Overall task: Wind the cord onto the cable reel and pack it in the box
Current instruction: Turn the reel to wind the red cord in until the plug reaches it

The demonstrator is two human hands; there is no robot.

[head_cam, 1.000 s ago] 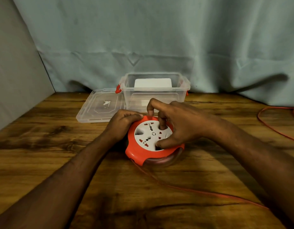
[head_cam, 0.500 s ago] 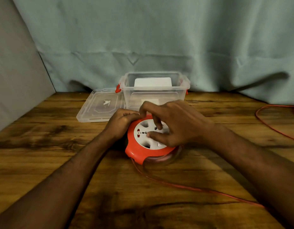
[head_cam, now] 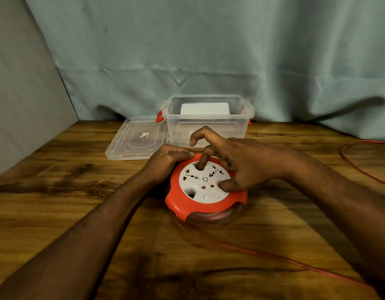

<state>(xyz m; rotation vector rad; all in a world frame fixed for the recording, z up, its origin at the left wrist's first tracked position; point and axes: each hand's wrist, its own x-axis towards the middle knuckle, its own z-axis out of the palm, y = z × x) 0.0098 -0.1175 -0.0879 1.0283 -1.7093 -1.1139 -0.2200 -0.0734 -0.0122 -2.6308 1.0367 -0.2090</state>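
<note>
An orange cable reel (head_cam: 200, 205) with a white socket face lies flat on the wooden table (head_cam: 57, 191). My left hand (head_cam: 167, 161) grips its left rim. My right hand (head_cam: 241, 165) rests on the white face, a finger in a recess near the top and the thumb pressed at the right edge. A thin orange cord (head_cam: 263, 254) runs from under the reel toward the lower right; another stretch of the cord (head_cam: 356, 161) loops at the far right. The clear plastic box (head_cam: 208, 124) stands open behind the reel.
The box's clear lid (head_cam: 135, 139) lies flat to its left. Red latches (head_cam: 159, 116) sit on the box sides. A white object (head_cam: 204, 108) shows inside or behind the box. A blue-grey cloth (head_cam: 208, 50) hangs behind; a grey wall panel (head_cam: 18, 105) closes the left.
The white socket face has turned under my right hand, whose fingers have shifted around it. The cord on the table has shifted slightly. My left hand stays on the rim.
</note>
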